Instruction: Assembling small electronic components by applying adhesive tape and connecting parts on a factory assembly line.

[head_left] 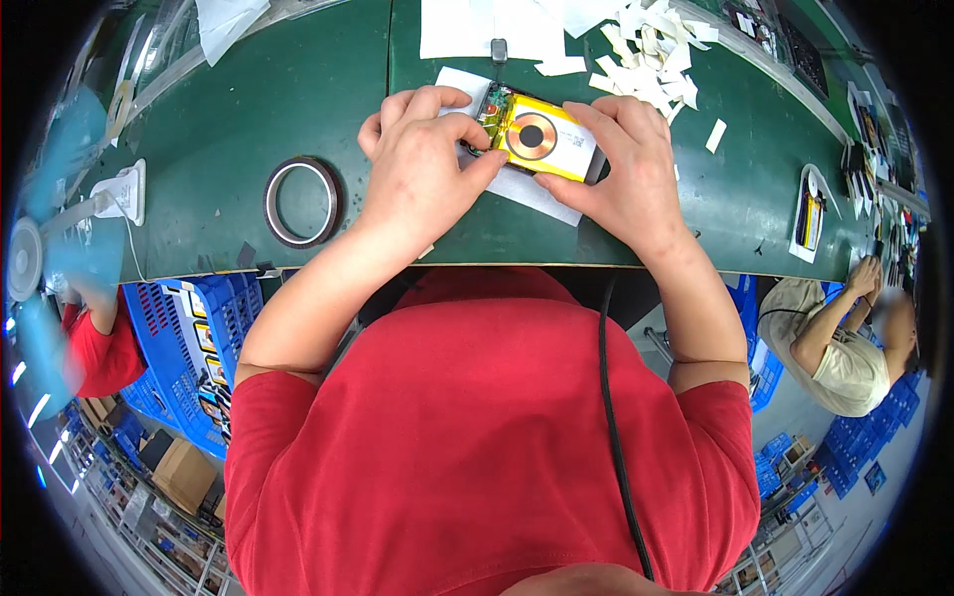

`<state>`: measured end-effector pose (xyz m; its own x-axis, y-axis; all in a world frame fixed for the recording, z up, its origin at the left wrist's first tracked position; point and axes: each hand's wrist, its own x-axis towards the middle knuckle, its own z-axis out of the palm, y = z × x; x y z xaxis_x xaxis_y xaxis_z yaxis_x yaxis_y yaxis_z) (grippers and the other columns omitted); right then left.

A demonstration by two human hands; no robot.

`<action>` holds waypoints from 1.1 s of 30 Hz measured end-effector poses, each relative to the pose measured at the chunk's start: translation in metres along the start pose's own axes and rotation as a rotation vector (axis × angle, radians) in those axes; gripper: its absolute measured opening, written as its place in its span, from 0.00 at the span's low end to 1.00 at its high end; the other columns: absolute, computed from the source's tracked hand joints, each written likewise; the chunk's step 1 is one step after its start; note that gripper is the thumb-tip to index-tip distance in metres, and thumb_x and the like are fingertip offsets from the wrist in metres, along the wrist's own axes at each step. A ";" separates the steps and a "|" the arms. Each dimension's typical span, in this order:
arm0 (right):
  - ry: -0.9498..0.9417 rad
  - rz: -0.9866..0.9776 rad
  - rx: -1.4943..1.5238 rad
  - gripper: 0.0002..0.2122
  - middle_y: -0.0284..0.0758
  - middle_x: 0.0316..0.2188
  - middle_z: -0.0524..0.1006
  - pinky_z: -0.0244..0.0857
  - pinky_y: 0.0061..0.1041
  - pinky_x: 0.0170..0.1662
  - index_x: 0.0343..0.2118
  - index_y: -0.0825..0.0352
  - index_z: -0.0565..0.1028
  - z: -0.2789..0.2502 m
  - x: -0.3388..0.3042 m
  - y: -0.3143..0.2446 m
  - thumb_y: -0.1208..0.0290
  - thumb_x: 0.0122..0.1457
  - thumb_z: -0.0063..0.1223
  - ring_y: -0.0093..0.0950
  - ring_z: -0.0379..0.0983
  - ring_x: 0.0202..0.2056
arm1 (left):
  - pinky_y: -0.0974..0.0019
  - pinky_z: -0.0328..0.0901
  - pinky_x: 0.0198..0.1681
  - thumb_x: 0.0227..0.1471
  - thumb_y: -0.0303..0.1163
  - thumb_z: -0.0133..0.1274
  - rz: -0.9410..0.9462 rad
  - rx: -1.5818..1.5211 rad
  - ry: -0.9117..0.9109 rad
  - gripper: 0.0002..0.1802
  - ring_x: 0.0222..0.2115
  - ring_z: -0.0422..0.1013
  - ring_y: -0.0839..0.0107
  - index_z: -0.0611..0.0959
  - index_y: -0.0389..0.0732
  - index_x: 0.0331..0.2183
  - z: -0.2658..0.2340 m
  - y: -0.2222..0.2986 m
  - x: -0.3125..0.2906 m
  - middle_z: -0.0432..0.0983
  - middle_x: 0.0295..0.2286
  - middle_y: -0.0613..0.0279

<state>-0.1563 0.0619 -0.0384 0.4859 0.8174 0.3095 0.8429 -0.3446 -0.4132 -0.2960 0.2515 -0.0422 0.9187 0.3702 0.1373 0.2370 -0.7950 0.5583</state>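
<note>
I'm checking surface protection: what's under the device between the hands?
A white sheet shows beyond the device at upper left and below, over the green table. Whatever's directly beneath is hidden.

One held device (566, 147), one coil (515, 139), one tape roll (335, 202), numerous paper strips (651, 60).

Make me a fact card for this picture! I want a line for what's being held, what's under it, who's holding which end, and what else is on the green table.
Held thing: gadget with a copper coil
Under it: white sheet
Left grip: touching the gadget's left end
Right grip: thumb and fingers around its right end
Table: green
Left on table: tape roll, lying flat
Far side, right: pile of paper strips
</note>
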 end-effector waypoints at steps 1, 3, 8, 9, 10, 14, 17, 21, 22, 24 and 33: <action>0.002 0.001 0.001 0.30 0.35 0.41 0.74 0.62 0.36 0.53 0.47 0.64 0.80 0.000 -0.001 -0.001 0.59 0.38 0.77 0.36 0.70 0.45 | 0.47 0.52 0.57 0.44 0.34 0.69 0.001 0.002 -0.001 0.06 0.55 0.65 0.57 0.89 0.44 0.26 0.001 0.001 0.000 0.77 0.47 0.63; 0.023 -0.011 -0.013 0.31 0.35 0.41 0.74 0.61 0.36 0.53 0.48 0.64 0.80 0.002 -0.002 -0.002 0.59 0.38 0.77 0.36 0.70 0.45 | 0.49 0.52 0.56 0.44 0.33 0.67 -0.047 -0.050 -0.019 0.04 0.54 0.65 0.57 0.89 0.45 0.26 0.003 0.001 -0.001 0.78 0.47 0.62; 0.024 -0.001 0.000 0.31 0.35 0.41 0.74 0.61 0.36 0.53 0.48 0.64 0.80 0.004 -0.004 -0.004 0.59 0.38 0.77 0.36 0.70 0.45 | 0.49 0.51 0.59 0.48 0.30 0.64 -0.016 -0.129 -0.033 0.05 0.56 0.64 0.56 0.91 0.48 0.31 0.005 -0.007 -0.002 0.77 0.50 0.63; 0.019 0.004 0.004 0.31 0.35 0.41 0.74 0.61 0.36 0.53 0.48 0.64 0.80 0.004 -0.004 -0.004 0.59 0.38 0.77 0.36 0.70 0.45 | 0.49 0.50 0.60 0.49 0.28 0.61 0.007 -0.168 -0.038 0.09 0.57 0.63 0.56 0.92 0.50 0.33 0.004 -0.011 -0.002 0.76 0.52 0.64; 0.021 0.007 0.005 0.31 0.35 0.41 0.74 0.61 0.36 0.53 0.48 0.64 0.80 0.004 -0.004 -0.004 0.59 0.38 0.77 0.36 0.70 0.45 | 0.49 0.50 0.60 0.49 0.28 0.61 0.009 -0.166 -0.040 0.09 0.57 0.63 0.56 0.92 0.50 0.33 0.001 -0.013 -0.002 0.76 0.52 0.64; 0.016 0.010 0.010 0.31 0.34 0.41 0.74 0.61 0.36 0.52 0.48 0.65 0.80 0.004 -0.005 -0.001 0.59 0.39 0.77 0.35 0.70 0.44 | 0.49 0.47 0.64 0.52 0.23 0.55 0.145 -0.027 -0.105 0.18 0.60 0.61 0.55 0.92 0.55 0.38 -0.009 -0.017 -0.003 0.73 0.56 0.65; 0.013 0.011 0.010 0.31 0.34 0.41 0.74 0.61 0.35 0.52 0.48 0.65 0.80 0.004 -0.005 -0.002 0.58 0.39 0.77 0.35 0.70 0.44 | 0.50 0.47 0.64 0.51 0.23 0.56 0.186 -0.014 -0.116 0.20 0.60 0.60 0.55 0.91 0.56 0.42 -0.016 -0.022 -0.001 0.72 0.57 0.65; 0.008 0.009 0.029 0.31 0.34 0.40 0.74 0.61 0.35 0.52 0.48 0.64 0.81 0.004 -0.005 -0.001 0.57 0.39 0.77 0.34 0.70 0.44 | 0.51 0.50 0.64 0.47 0.29 0.65 0.201 -0.112 -0.140 0.29 0.60 0.62 0.57 0.84 0.53 0.54 -0.025 -0.028 0.014 0.72 0.58 0.65; 0.009 0.004 0.030 0.31 0.34 0.40 0.74 0.61 0.35 0.52 0.48 0.64 0.81 0.004 -0.005 0.000 0.57 0.39 0.77 0.34 0.70 0.44 | 0.50 0.52 0.64 0.42 0.33 0.70 0.252 -0.061 -0.159 0.40 0.60 0.63 0.58 0.78 0.52 0.59 -0.023 -0.032 0.018 0.73 0.59 0.65; -0.004 0.022 0.050 0.31 0.34 0.41 0.74 0.62 0.35 0.52 0.49 0.63 0.81 0.003 -0.005 0.000 0.57 0.39 0.77 0.34 0.70 0.44 | 0.50 0.52 0.64 0.42 0.34 0.71 0.242 -0.071 -0.202 0.41 0.60 0.63 0.58 0.77 0.52 0.60 -0.021 -0.034 0.022 0.74 0.58 0.65; 0.011 0.042 0.072 0.32 0.36 0.42 0.75 0.61 0.36 0.53 0.50 0.64 0.80 0.006 -0.006 0.001 0.58 0.39 0.77 0.36 0.71 0.46 | 0.53 0.52 0.65 0.36 0.36 0.75 0.223 -0.073 -0.245 0.49 0.57 0.65 0.61 0.75 0.56 0.63 -0.015 -0.038 0.027 0.76 0.55 0.65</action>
<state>-0.1596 0.0600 -0.0461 0.5234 0.7977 0.2995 0.8031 -0.3443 -0.4864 -0.2853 0.2988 -0.0478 0.9961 0.0581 0.0671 0.0068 -0.8035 0.5953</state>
